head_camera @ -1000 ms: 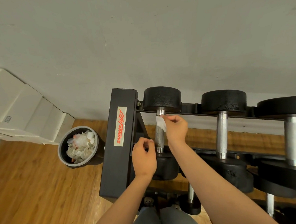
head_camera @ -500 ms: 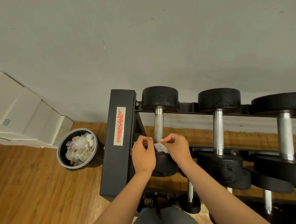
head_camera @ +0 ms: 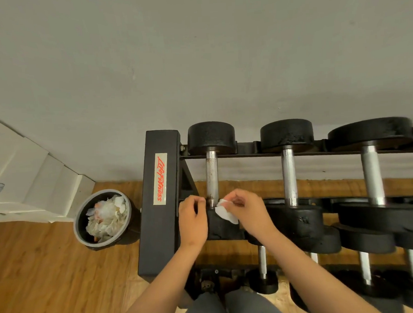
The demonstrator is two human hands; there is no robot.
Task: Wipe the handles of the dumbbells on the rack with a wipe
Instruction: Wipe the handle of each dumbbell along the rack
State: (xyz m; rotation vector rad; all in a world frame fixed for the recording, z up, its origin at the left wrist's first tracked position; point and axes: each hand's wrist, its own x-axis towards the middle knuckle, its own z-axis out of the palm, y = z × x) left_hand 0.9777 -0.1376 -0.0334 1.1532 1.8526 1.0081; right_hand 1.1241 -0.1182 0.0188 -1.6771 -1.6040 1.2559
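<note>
The leftmost dumbbell on the top shelf has a worn steel handle between black heads. My right hand pinches a small white wipe just right of the handle's near end, over the near head. My left hand has its fingers curled on the left edge of that near head, beside the handle's base. Two more dumbbells with steel handles lie to the right on the black rack.
A round grey bin full of used wipes stands on the wooden floor left of the rack. White boxes are stacked at the far left against the grey wall. Smaller dumbbells lie on a lower shelf. My knees show at the bottom.
My right hand drew the wipe from the far end of the leftmost handle to its near end, then just off it to the right. My left hand stayed by the near head.
</note>
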